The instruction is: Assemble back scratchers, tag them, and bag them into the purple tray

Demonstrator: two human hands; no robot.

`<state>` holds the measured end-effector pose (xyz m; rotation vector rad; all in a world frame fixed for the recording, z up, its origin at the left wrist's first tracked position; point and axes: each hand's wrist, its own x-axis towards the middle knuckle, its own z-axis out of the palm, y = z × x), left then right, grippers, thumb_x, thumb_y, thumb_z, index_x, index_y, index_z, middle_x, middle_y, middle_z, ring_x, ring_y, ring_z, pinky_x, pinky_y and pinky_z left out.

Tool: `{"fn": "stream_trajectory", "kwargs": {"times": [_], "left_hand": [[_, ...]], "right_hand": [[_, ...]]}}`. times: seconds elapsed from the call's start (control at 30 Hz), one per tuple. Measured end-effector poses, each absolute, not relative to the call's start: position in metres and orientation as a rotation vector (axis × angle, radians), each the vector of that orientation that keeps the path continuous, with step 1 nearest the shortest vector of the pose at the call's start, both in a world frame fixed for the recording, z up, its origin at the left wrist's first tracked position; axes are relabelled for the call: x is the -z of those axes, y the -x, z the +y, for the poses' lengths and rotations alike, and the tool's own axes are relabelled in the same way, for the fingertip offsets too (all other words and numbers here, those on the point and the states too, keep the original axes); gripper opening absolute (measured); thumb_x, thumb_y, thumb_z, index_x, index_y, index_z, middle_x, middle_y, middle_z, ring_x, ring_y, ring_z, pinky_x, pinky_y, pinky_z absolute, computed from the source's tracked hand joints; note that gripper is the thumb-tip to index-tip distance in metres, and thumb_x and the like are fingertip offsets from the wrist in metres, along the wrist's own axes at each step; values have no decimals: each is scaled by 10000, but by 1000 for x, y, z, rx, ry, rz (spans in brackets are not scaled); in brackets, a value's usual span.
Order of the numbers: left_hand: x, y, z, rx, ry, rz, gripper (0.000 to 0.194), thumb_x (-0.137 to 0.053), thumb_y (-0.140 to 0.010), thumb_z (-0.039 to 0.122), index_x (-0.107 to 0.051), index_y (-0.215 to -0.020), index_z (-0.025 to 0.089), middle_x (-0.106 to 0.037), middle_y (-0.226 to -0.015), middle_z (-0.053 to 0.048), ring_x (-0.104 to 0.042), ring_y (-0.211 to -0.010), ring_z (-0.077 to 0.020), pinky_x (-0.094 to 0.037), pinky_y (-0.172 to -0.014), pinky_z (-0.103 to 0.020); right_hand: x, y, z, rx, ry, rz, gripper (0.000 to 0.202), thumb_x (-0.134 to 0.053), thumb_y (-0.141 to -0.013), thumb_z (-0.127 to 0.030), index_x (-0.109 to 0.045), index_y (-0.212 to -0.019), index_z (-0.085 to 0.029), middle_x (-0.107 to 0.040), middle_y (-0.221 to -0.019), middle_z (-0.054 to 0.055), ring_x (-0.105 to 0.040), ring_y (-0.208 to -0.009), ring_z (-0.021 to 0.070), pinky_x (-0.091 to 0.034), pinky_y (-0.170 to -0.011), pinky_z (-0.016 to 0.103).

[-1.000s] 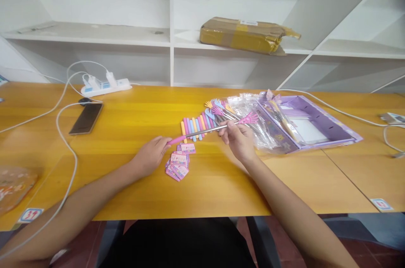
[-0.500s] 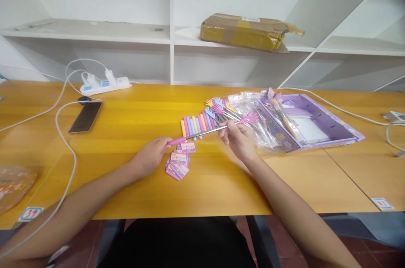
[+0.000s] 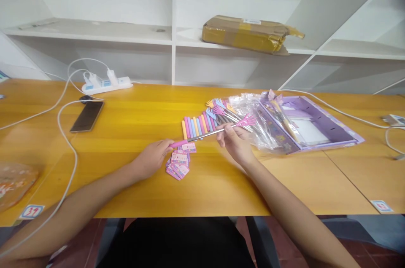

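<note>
A back scratcher [image 3: 205, 134] with a pink handle, metal rod and pink hand-shaped head is held over the table. My left hand [image 3: 154, 155] is closed round its pink handle. Near the pink head, my right hand [image 3: 234, 141] grips the rod. Behind it lies a row of pink, blue and orange handles [image 3: 196, 126], with several hand-shaped heads [image 3: 218, 105] and rods beside them. Small pink cards [image 3: 179, 159] are piled loosely below the row. Clear plastic bags [image 3: 259, 120] lie right of the rods, against a purple box [image 3: 332, 122].
A phone [image 3: 87, 116] and a white power strip [image 3: 107, 85] with cables lie at the left. On the shelf stands a taped cardboard box [image 3: 247, 34]. An orange plastic package [image 3: 15, 186] rests at the left front edge.
The back scratcher's pink head has shifted slightly left and down with my right hand. My left hand has moved a little down. Both still hold it.
</note>
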<state>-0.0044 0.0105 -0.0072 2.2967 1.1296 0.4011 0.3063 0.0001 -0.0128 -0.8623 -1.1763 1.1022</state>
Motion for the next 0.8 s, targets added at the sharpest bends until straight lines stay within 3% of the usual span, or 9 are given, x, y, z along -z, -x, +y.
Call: {"fn": "stream_trajectory", "kwargs": {"times": [0.33,0.47,0.57,0.67,0.8], "left_hand": [[6,2,9,-410,-2283,1123,358,-307,-1096,421,-594,-1096,207,-706,-1000,-65,-659,-873,-233,-472,-772,-349],[5,4,15,-447,-2296,1206,389,-278,-1101,448,-588,-1127,213,-681,-926,-45,-641,-810,-226,-450,-726,-341],[4,7,19,-429,-2304,1252,405,-276,-1104,463,-595,-1137,215,-663,-878,-32,-631,-777,-225,-433,-703,-339],[4,9,21,-439,-2321,1258,417,-279,-1104,482,-602,-1153,222,-678,-916,-39,-647,-821,-231,-439,-728,-344],[4,12,22,-439,-2326,1287,405,-318,-1095,498,-610,-1153,223,-706,-967,-50,-668,-864,-240,-455,-750,-349]], "right_hand": [[12,-302,0,-1192,896,-1294,353,-641,-978,-540,-742,-968,-201,-685,-769,27,-575,-567,132,-478,-593,310],[4,-320,16,-1099,903,-1257,412,-545,-1002,-610,-686,-1093,-234,-600,-737,8,-525,-574,142,-452,-573,314],[3,-337,27,-962,945,-1185,383,-520,-1009,-613,-623,-982,-246,-471,-666,-18,-438,-546,143,-406,-539,315],[7,-347,32,-897,998,-1190,363,-575,-986,-600,-562,-881,-253,-459,-654,-24,-425,-551,141,-396,-543,309],[14,-346,30,-808,1109,-1319,370,-548,-1000,-601,-620,-1110,-255,-517,-653,-35,-481,-561,155,-431,-578,308]]}}
